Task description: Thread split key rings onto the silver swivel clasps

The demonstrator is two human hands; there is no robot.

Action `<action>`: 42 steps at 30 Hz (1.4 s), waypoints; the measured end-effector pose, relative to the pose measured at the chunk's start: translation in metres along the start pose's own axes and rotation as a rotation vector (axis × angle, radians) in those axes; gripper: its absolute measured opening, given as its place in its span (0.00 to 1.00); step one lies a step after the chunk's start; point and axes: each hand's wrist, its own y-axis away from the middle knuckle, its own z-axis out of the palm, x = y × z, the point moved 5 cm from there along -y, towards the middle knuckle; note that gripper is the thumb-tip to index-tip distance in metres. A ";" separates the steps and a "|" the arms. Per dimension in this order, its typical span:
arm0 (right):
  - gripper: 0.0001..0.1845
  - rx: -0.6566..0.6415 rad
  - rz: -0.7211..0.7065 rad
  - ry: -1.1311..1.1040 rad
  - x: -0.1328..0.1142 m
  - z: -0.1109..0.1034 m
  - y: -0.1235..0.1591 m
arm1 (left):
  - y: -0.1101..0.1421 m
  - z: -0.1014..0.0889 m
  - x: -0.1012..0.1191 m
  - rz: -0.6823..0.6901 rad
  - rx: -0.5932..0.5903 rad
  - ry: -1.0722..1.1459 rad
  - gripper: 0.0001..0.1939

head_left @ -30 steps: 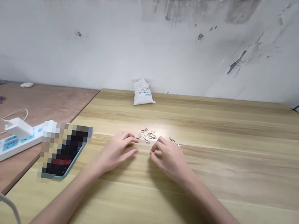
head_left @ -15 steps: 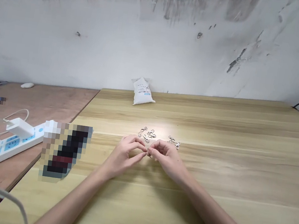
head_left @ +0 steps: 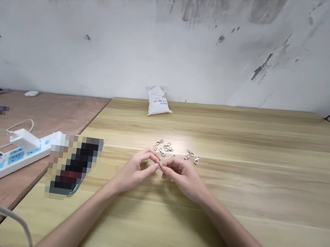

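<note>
My left hand is closed in a pinch, thumb and index fingertips meeting over a small silvery metal clasp. Fingertip to fingertip with it, my right hand pinches the same piece from the other side. Most of that clasp is covered by the fingers, so its exact shape does not show. Just beyond the hands lie several loose metal lobster clasps, among them a left one, a middle one and a right one. Both wrists hover low over the wooden table.
A white labelled plastic packet stands near the wall. To the left are a pixelated dark object, a white power strip with plugged-in chargers, and a white cable. A small white oval object lies at the back left.
My left thumb and index finger have closed together on the clasp, where a gap showed before. The right fingertips have shifted slightly left. A ring beyond the right hand is now visible.
</note>
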 end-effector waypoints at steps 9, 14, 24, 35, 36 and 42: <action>0.16 0.029 0.019 -0.035 0.006 -0.002 -0.001 | 0.002 0.002 -0.003 0.117 0.085 -0.214 0.02; 0.15 0.062 0.060 -0.202 0.006 -0.006 -0.003 | 0.005 0.002 0.008 0.283 0.141 -0.380 0.05; 0.15 0.046 0.067 -0.260 0.003 -0.002 -0.002 | 0.005 0.001 0.003 0.218 0.160 -0.297 0.06; 0.04 0.229 -0.383 0.571 -0.011 -0.008 0.002 | 0.006 -0.002 0.005 0.205 0.187 -0.373 0.05; 0.06 0.254 -0.504 0.725 -0.018 -0.010 0.005 | 0.005 -0.002 0.004 0.197 0.174 -0.376 0.05; 0.09 0.231 -0.938 1.266 -0.041 0.011 0.026 | 0.003 0.005 -0.001 0.192 0.067 -0.466 0.04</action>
